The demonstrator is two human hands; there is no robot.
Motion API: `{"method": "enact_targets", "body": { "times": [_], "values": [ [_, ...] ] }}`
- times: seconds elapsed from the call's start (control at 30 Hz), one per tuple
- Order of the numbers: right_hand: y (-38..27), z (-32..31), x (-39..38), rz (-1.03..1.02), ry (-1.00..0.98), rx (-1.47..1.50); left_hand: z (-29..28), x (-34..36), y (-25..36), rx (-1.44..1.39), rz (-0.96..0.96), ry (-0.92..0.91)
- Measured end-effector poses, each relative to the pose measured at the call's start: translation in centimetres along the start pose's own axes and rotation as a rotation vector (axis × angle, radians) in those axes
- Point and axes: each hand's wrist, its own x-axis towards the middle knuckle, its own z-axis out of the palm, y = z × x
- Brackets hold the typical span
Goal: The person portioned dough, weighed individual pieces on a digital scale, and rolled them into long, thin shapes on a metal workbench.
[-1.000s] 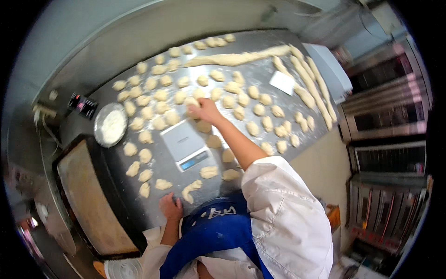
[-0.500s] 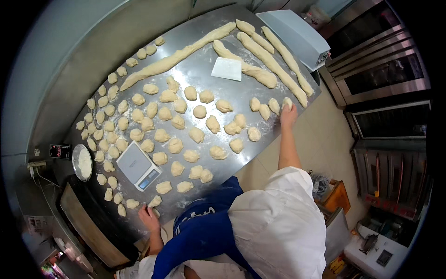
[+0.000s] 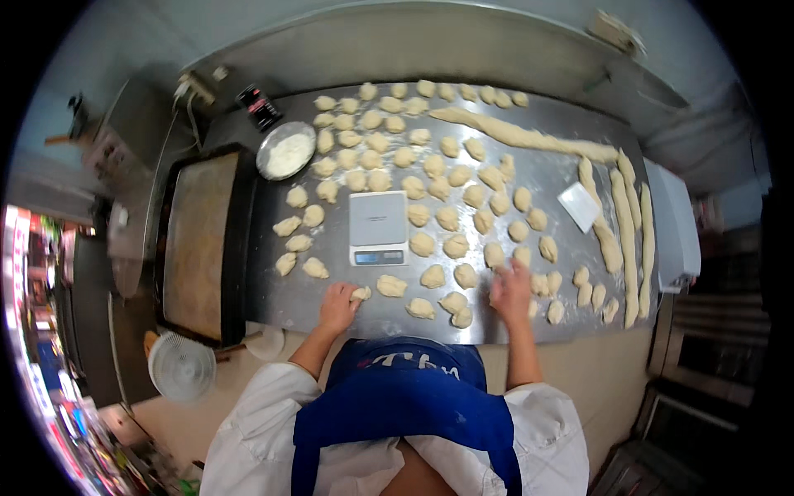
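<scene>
My left hand [image 3: 339,306] is at the steel table's front edge [image 3: 372,326], left of centre, with fingers pressed round a small dough piece [image 3: 360,293]. My right hand [image 3: 509,289], smeared by motion, reaches among the dough lumps [image 3: 465,276] on the right; whether it holds one I cannot tell. Between and beyond my hands is a digital scale [image 3: 377,221] with a bare pan, surrounded by several rows of dough lumps. At the right lie several long dough ropes [image 3: 622,231] and a white scraper [image 3: 579,206].
A dark-rimmed baking tray [image 3: 201,240] stands left of the dough. Behind it are a metal bowl of flour [image 3: 286,151] and a phone [image 3: 259,107]. A grey machine [image 3: 674,223] borders the right end, a metal wall backs the table, and a white fan [image 3: 182,365] sits low at front left.
The view has swung round repeatedly. My right hand went from mid-table to the right-end lumps, then back leftward. My left hand stayed at the front edge, closing on dough.
</scene>
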Motion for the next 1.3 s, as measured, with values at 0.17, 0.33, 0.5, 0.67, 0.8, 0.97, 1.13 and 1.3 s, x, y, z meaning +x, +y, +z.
{"method": "enact_targets", "body": {
  "times": [0.17, 0.33, 0.5, 0.67, 0.8, 0.97, 1.13, 1.3],
  "values": [
    [-10.5, 3.8, 2.0, -0.181, -0.177, 0.168, -0.8, 0.4, -2.0, -1.06, -0.616, -0.259],
    [-12.9, 4.5, 1.2, -0.149, -0.241, 0.182, -2.9, 5.3, -1.3, -1.634, -0.756, -0.443],
    [-12.6, 4.0, -1.1, -0.001, -0.266, 0.142, -6.1, 13.4, 3.5, -0.947, -0.43, -0.262],
    [-12.1, 3.4, -2.1, 0.063, -0.282, 0.105, -8.7, 14.7, 7.7, 0.181, 0.263, -0.069],
    [-11.6, 3.8, -1.1, 0.011, -0.262, 0.105, -5.8, 12.3, 4.8, 0.103, 0.291, 0.176],
    [-9.6, 4.5, -0.4, 0.078, -0.278, 0.065, -4.1, 6.6, -1.1, -0.041, 0.071, 0.215],
    [-10.7, 3.7, 2.6, 0.096, -0.344, -0.041, -4.8, 5.4, -4.6, -0.042, -0.038, 0.292],
    [-11.6, 4.9, 5.0, -0.02, -0.236, 0.117, -7.1, 8.8, -2.3, -0.069, 0.022, 0.327]
  ]
}}
